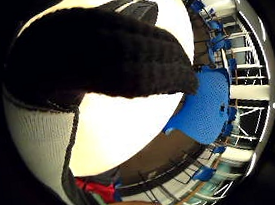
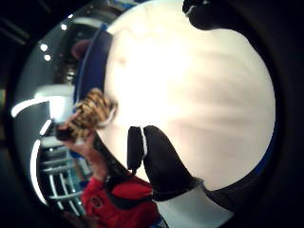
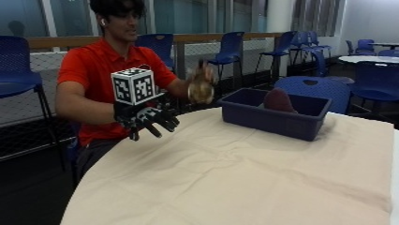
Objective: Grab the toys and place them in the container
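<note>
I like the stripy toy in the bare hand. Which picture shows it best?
The thumb side palm view: the stripy toy shows its orange and dark stripes beside the table edge. The outside view shows it blurred, raised near the blue container. The little finger side view doesn't show it.

Red polo shirt (image 3: 93, 70); black-gloved right hand (image 3: 146, 119).

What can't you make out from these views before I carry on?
- Bin contents: its wall hides all but a dark red shape, outside view.
- Striped toy in the bare hand: blurred, outside view.
- Table: gloved fingers block much, little finger side view.
</note>
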`<act>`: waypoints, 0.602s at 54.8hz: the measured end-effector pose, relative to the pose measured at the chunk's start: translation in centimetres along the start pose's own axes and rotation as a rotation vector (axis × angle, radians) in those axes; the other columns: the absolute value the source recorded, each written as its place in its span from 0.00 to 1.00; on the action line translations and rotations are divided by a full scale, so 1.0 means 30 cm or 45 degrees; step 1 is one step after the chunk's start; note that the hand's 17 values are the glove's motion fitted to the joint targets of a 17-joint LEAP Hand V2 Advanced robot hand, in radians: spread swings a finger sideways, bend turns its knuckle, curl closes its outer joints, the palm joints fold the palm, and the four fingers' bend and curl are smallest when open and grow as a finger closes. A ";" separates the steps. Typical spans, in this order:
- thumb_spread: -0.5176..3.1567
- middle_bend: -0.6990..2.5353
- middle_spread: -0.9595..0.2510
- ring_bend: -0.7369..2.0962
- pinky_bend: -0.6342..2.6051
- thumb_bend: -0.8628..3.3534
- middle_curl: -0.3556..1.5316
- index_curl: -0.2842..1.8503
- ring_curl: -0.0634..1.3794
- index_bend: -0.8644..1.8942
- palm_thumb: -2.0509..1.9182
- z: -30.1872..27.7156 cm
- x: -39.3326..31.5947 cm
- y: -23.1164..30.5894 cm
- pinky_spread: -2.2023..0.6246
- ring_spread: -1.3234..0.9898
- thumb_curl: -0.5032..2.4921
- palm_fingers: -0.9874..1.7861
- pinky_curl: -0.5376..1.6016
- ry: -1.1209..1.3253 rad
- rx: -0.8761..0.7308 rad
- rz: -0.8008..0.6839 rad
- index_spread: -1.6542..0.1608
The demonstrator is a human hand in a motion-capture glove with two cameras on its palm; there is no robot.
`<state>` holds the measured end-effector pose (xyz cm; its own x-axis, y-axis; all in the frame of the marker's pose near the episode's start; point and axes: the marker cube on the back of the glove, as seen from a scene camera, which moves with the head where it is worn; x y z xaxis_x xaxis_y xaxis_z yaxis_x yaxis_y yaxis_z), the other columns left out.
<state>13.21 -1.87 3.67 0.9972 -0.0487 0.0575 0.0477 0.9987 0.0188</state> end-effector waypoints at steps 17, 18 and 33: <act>0.45 0.27 0.70 0.37 0.49 0.19 0.36 0.32 0.26 0.39 0.50 -0.152 0.158 0.082 0.82 0.56 0.24 0.38 0.39 -0.142 0.232 0.035 0.69; 0.45 0.27 0.70 0.37 0.49 0.19 0.36 0.32 0.26 0.39 0.50 -0.154 0.163 0.088 0.82 0.56 0.24 0.38 0.39 -0.164 0.244 0.039 0.69; 0.46 0.27 0.70 0.37 0.48 0.19 0.36 0.33 0.26 0.39 0.51 -0.123 0.226 0.137 0.82 0.56 0.24 0.39 0.39 -0.366 0.288 0.010 0.69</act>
<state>20.39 1.97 0.45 0.9387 -0.0758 0.3362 -0.0058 0.9719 0.2355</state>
